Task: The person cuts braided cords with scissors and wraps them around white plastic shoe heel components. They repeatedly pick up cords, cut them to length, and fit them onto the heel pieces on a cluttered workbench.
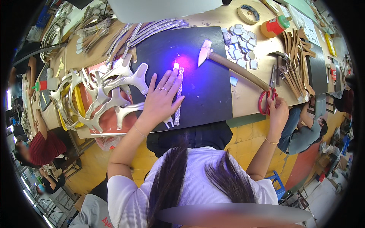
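My left hand [162, 99] lies with its fingers stretched out on a black mat [209, 95], over part of a pale braided strap [178, 114]. Part of the strap and whatever is beneath the palm are hidden. A small white tip [176, 66] shows by the fingertips, under a blue-violet light. At the table's front right, my right hand [279, 110] is closed around the red handles of a pair of scissors [272, 80], whose blades point away from me. A hammer [228, 64] with a wooden handle lies between my hands, its head on the mat.
Silvery strap uppers [110, 100] pile up left of the mat. Braided straps [152, 36] lie behind it. Small pale pieces [241, 43], a glue bottle [274, 26], a tape roll [248, 14] and brown strips [294, 57] occupy the right. A white lamp housing [163, 9] overhangs the back. Other people sit on both sides.
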Action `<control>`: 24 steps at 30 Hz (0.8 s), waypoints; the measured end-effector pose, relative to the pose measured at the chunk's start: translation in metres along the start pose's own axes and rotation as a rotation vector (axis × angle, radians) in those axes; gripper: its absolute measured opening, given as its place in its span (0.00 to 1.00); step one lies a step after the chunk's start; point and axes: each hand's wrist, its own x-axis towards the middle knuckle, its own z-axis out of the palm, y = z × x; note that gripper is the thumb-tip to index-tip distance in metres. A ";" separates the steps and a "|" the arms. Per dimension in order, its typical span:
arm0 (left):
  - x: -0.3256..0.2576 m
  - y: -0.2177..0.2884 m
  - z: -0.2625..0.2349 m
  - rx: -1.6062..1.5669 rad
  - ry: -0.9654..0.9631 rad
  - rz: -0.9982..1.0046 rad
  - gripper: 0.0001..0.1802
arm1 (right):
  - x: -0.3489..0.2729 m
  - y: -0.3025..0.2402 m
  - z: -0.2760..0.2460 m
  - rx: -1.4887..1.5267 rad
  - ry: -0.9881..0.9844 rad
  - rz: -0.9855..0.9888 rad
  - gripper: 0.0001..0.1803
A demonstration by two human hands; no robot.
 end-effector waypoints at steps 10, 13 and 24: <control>0.006 -0.013 -0.009 -0.141 0.039 0.128 0.33 | -0.043 -0.137 0.024 0.564 -0.227 -0.948 0.21; 0.007 -0.009 -0.011 -0.171 0.071 0.105 0.31 | -0.054 -0.168 0.045 0.454 -0.263 -1.190 0.25; 0.018 0.035 0.010 -0.147 0.244 -0.179 0.23 | -0.032 -0.179 0.051 0.435 -0.188 -1.131 0.21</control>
